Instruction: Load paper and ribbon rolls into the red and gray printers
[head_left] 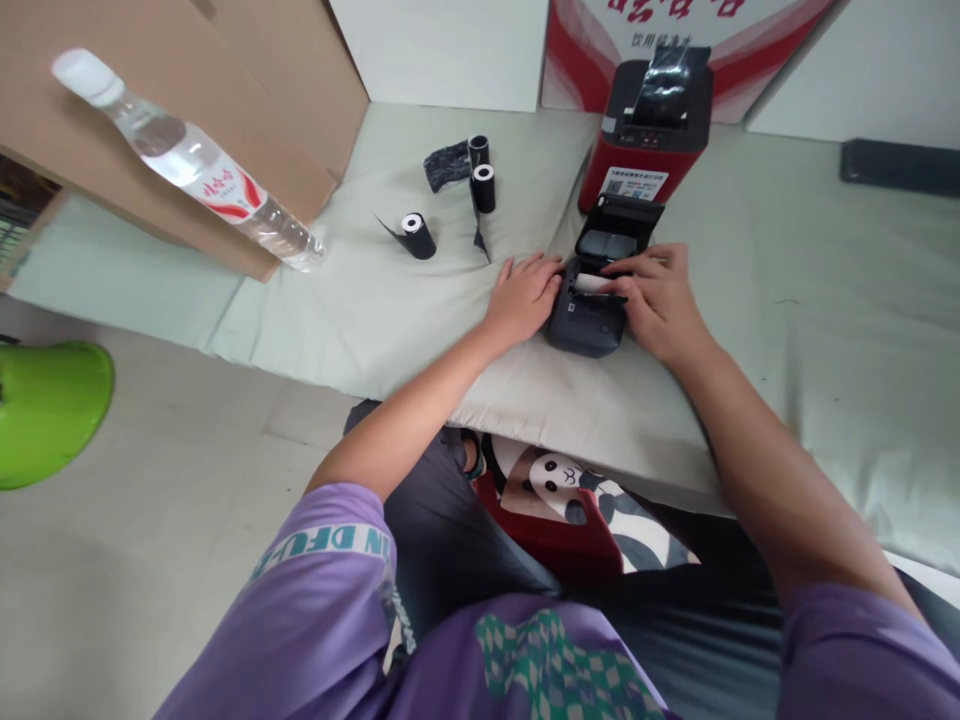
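A small black label printer point(583, 328) lies on the cloth in front of me, its lid point(624, 215) flipped up and back. Inside its compartment sits a white paper roll point(589, 284). My right hand point(654, 300) reaches in from the right, thumb and fingers closed at the roll's right end; the exact grip is partly hidden. Flat on the cloth, my left hand point(523, 298) has its fingers stretched out, the tips against the printer's left side. Directly behind stands a red and black printer point(634, 150) with black film hanging from its top.
Several black rolls, among them one with a loose tail point(418, 238), stand to the left on the cloth-covered table point(337, 330). A water bottle point(217, 185) is at far left by a cardboard box point(247, 90). A dark flat object point(900, 167) lies at far right.
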